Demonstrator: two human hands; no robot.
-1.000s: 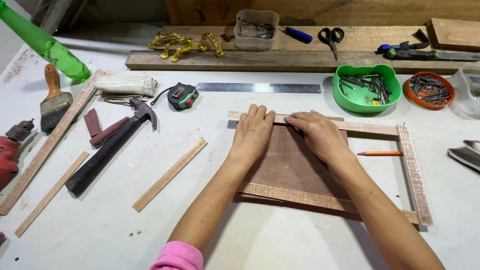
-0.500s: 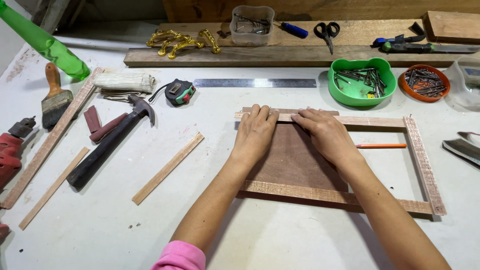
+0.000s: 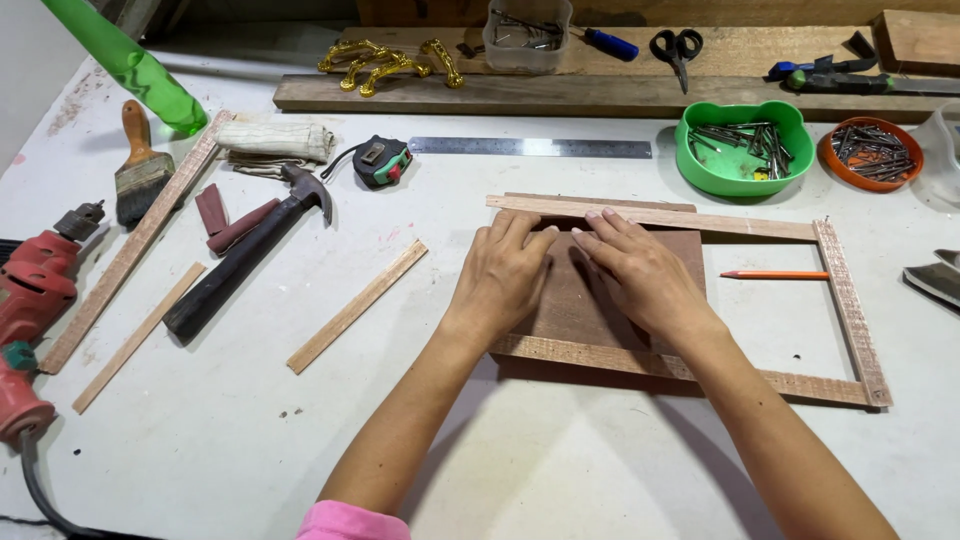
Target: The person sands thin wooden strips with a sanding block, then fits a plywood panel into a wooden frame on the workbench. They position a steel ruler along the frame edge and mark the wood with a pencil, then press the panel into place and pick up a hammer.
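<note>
A thin wooden frame (image 3: pixel 852 310) of light strips lies on the white table, with a dark brown board (image 3: pixel 575 295) under its left half. My left hand (image 3: pixel 503 272) and my right hand (image 3: pixel 640 270) lie flat on the board, side by side, fingertips touching the frame's top strip (image 3: pixel 740 224). Neither hand holds anything. An orange pencil (image 3: pixel 775 275) lies inside the frame's right half.
Left: loose wood strips (image 3: pixel 357 306), a hammer (image 3: pixel 245 250), a tape measure (image 3: pixel 380 160), a brush (image 3: pixel 140 170), a red drill (image 3: pixel 35 300). Back: a steel ruler (image 3: pixel 530 147), a green bowl of nails (image 3: pixel 742 148), an orange bowl (image 3: pixel 870 152), scissors (image 3: pixel 676 46), a plank (image 3: pixel 560 92).
Both hands have drawn closer together on the board, fingertips still at the top strip. The view has shifted slightly, so the frame sits further right.
</note>
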